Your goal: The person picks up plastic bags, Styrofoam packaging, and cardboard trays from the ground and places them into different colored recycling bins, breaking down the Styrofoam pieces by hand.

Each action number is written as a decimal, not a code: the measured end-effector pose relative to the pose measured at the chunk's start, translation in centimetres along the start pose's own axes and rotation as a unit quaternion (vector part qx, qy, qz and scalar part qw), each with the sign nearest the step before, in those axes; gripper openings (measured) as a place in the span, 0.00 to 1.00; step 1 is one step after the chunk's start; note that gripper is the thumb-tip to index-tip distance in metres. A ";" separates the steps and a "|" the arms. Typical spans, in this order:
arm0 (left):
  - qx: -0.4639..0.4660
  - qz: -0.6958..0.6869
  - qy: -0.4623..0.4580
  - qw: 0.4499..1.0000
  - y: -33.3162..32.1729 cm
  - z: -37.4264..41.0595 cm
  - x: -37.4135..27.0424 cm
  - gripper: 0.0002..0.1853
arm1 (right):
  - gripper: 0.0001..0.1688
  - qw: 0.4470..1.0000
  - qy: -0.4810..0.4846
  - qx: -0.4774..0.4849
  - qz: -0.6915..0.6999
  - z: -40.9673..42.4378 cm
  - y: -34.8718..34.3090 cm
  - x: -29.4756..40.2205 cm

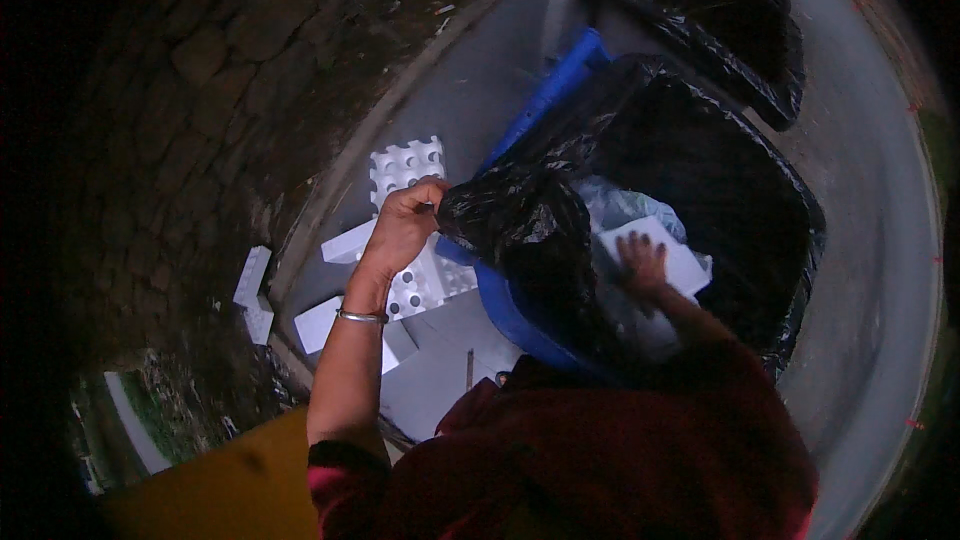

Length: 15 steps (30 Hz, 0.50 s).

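My left hand (409,221) pinches the gathered edge of a black plastic bin liner (517,210) and lifts it at the bin's left side. The liner hangs inside a blue bin (510,307), whose rim shows where the plastic is pulled back. Down in the liner my right hand (643,259) lies flat, fingers spread, on a white foam block (686,262). Clear plastic wrap (637,204) lies under and around that block. What lies deeper in the bin is hidden.
White foam pieces with round holes (409,165) and a plain foam block (319,322) lie on the pavement left of the bin. Smaller foam pieces (255,277) rest by the kerb. Another black-lined bin (705,22) stands beyond. A stone wall (217,75) runs along the left.
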<state>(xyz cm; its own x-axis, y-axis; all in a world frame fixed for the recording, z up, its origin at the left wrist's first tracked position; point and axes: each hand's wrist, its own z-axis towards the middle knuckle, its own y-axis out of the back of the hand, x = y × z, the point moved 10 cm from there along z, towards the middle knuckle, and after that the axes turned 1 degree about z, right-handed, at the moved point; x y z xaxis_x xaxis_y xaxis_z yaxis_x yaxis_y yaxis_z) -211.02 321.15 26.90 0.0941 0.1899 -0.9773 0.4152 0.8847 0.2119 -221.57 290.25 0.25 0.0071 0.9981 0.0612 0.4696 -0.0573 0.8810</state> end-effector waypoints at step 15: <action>-0.120 -0.094 -0.019 0.988 5.8 -8.8 2.6 0.10 | 0.10 0.757 -0.103 -0.283 0.579 -2.9 21.2 -3.2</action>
<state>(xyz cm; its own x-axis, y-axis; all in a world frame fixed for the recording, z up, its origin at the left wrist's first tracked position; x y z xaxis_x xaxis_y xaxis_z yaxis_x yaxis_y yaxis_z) -216.32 330.52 25.55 0.0721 0.0001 -0.9974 0.2023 0.9792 0.0147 -214.18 285.80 20.06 0.2892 0.2497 0.9241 -0.4104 -0.8398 0.3554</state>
